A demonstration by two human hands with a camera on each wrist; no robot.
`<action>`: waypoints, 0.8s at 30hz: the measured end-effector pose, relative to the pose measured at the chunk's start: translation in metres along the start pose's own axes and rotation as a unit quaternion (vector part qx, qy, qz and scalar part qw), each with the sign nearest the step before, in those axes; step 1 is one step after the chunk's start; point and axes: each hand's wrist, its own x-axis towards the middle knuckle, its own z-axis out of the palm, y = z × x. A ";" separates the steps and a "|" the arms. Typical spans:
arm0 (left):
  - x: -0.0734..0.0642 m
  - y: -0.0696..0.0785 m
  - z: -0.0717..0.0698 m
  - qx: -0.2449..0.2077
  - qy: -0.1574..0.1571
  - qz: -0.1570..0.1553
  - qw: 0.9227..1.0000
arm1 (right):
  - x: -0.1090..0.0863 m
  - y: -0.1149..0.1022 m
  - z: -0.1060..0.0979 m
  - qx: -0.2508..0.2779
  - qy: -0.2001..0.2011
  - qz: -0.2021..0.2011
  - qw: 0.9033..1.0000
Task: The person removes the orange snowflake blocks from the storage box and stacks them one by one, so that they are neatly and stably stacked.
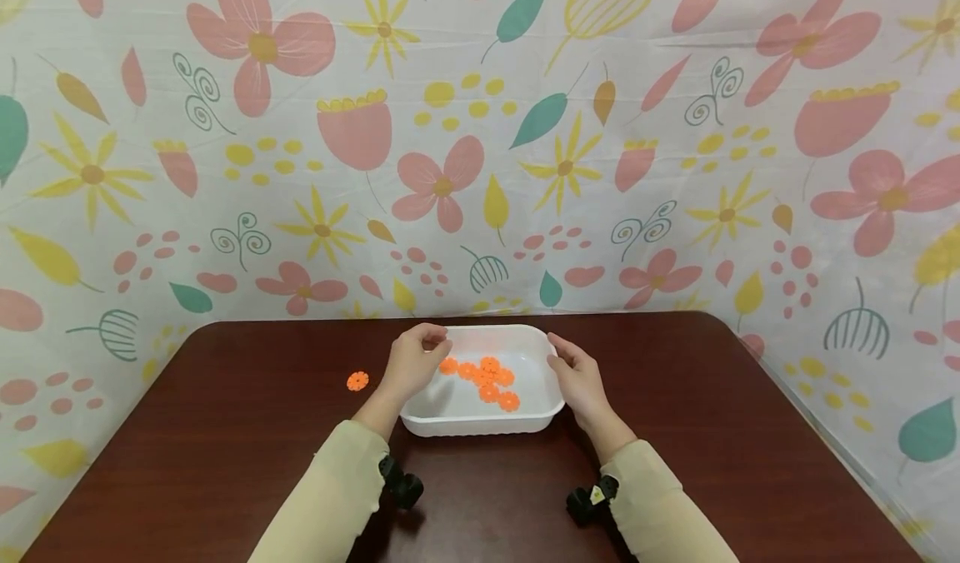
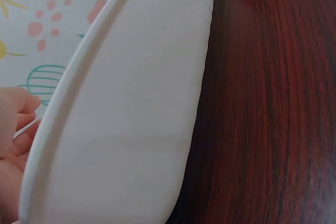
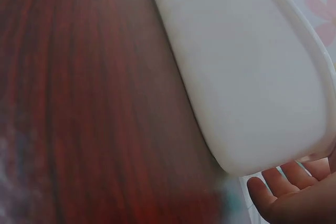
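Observation:
A white rectangular plastic basin point(image 1: 480, 425) stands on the table, with several orange flower-shaped pieces point(image 1: 489, 392) lying inside. My left hand point(image 1: 412, 365) is bent over the basin's left rim, thumb and fingers apart, and nothing shows between them. One orange piece shows just past the thumb in the head view. At the right rim, my right hand point(image 1: 581, 380) grips the basin's edge between thumb and fingers. The right wrist view has its other fingers point(image 3: 278, 182) loosely bent outside the wall. In the left wrist view, the basin's outer wall point(image 2: 126, 98) partly covers the left hand.
A single orange flower-shaped piece point(image 1: 357, 381) lies on the dark red-brown wooden table point(image 1: 225, 455), left of the basin. Behind the table's far edge hangs a white cloth point(image 1: 465, 130) with flower and leaf prints. A small black camera is strapped to each wrist.

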 end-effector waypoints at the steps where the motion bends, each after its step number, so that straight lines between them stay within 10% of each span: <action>1: 0.001 0.000 0.001 -0.002 -0.001 -0.003 1.000 | 0.000 -0.001 0.000 -0.003 -0.001 -0.001 1.000; 24: 0.011 -0.016 0.018 0.115 -0.082 -0.087 0.986 | -0.003 0.001 0.000 -0.032 -0.013 0.005 0.999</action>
